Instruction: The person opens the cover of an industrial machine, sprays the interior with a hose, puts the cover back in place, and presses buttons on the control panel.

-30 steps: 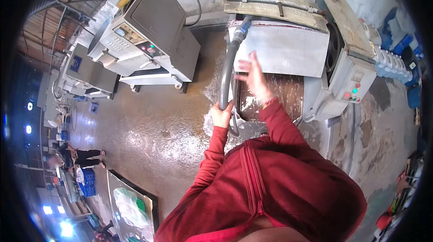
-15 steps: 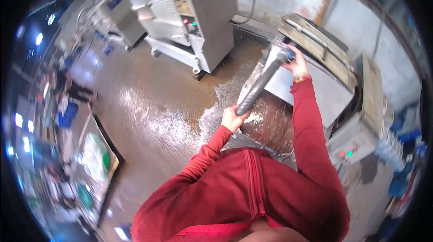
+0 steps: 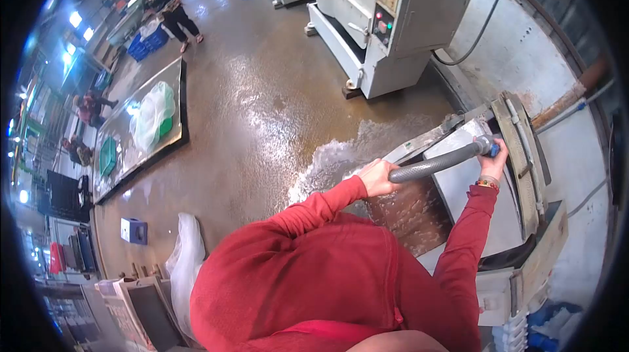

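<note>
A thick grey ribbed hose (image 3: 436,164) runs between my two hands. My left hand (image 3: 377,177) is wrapped round its lower left part. At the upper right, my right hand (image 3: 495,160) grips the blue and grey fitting (image 3: 487,147) at the hose's other end, beside the machine. Below the hose lies the machine's white panel (image 3: 501,211), and left of it a brown wet tray (image 3: 413,214). White foam (image 3: 324,165) and water cover the floor near my left hand. The hose beyond my left hand is hidden.
A grey machine cabinet (image 3: 429,11) on wheels stands at the top. To the left is a low table (image 3: 147,103) with plastic bags and green baskets. A person (image 3: 171,11) stands beyond it. A small blue stool (image 3: 133,231) sits on the wet floor (image 3: 242,122).
My right hand, free and spread a second ago, has closed on the hose fitting. The view has turned left, and the machine now shows further right. My left hand still holds the hose.
</note>
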Demonstrator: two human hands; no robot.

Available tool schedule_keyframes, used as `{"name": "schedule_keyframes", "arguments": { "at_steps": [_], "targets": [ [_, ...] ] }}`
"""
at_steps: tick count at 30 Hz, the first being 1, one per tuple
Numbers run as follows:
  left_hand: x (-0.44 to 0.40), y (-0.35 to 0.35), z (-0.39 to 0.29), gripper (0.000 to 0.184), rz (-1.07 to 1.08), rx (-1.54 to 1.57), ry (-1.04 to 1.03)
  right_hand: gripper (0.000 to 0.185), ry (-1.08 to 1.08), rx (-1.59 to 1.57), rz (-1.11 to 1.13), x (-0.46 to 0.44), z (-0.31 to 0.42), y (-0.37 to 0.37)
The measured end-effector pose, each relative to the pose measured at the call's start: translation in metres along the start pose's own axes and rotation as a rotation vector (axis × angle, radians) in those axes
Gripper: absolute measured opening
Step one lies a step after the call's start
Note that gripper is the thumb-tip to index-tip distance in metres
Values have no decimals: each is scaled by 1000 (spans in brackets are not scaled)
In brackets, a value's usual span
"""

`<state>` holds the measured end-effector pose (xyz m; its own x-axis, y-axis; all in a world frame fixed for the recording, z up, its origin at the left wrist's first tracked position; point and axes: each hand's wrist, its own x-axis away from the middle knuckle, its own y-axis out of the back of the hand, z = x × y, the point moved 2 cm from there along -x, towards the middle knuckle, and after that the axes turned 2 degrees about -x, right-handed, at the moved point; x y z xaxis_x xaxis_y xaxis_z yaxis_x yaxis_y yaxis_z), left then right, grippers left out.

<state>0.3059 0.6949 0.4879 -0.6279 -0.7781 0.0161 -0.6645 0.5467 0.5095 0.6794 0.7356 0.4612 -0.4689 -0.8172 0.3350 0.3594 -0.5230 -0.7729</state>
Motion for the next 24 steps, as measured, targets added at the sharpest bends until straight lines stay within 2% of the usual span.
{"name": "schedule_keyframes", "arguments": {
  "at_steps": [4, 6, 7, 8, 9, 10, 12, 14, 17, 19, 24],
  "targets": [
    [-5, 9, 7, 21, 4, -7, -51, 22, 42, 24, -39, 8, -7, -9],
    [-6, 18, 6, 23, 41, -34, -70, 22, 41, 51, 19, 10, -14, -11],
    [-7, 19, 10, 23, -5, -37, -62, 24, 59, 63, 42, 17, -13, -9],
    [-8, 18, 15, 23, -10, -30, -78, 25, 140, 108, 51, 17, -16, 2],
    [-11, 18, 17, 23, -5, -15, -105, 36, 277, 301, 73, 17, -22, 11],
    [-12, 20, 20, 23, 10, 41, -97, 34, 372, 382, 65, 19, -27, 11],
    [-11, 20, 21, 22, 81, 67, -10, 32, 249, -1, 29, 21, -34, 0],
    [-13, 24, 22, 21, 127, 47, 51, 29, 209, -179, 8, 26, -37, -12],
    [-15, 28, 25, 18, 141, 93, 50, 21, 143, -137, -17, 46, -43, -31],
    [-23, 38, 33, 19, 130, 99, 10, 19, 127, -50, -117, 41, -50, -35],
    [-21, 40, 49, 20, 151, 50, -26, 18, 105, -119, -68, 41, -57, -42]
  ]
}}
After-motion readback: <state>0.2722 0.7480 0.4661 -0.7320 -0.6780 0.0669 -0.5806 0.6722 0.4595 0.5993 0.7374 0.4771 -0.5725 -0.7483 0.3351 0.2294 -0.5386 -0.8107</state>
